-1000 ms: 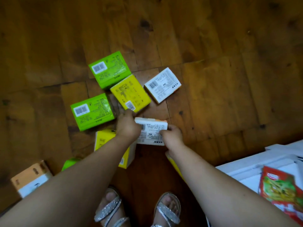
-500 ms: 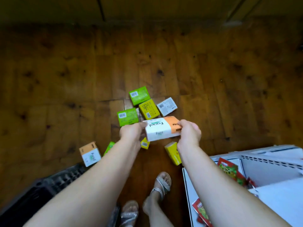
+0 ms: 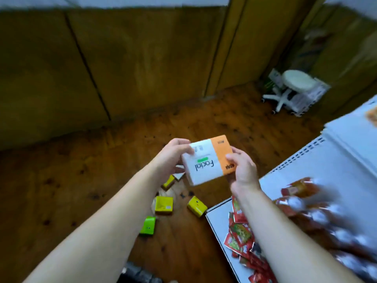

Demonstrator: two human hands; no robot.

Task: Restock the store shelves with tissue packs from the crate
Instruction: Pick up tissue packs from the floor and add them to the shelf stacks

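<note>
**Tissue pack held between both hands**

The tissue pack (image 3: pixel 208 162) is gripped at its white end by the left hand (image 3: pixel 170 158) and at its orange end by the right hand (image 3: pixel 242 170), with fingers curled over both edges. It is held above the wooden floor (image 3: pixel 91 180), beside the white shelf (image 3: pixel 318 166).

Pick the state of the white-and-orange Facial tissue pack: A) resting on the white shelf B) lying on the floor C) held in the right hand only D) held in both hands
D: the left hand grips the white end of the tissue pack, the right hand its orange end, above the floor.
</note>
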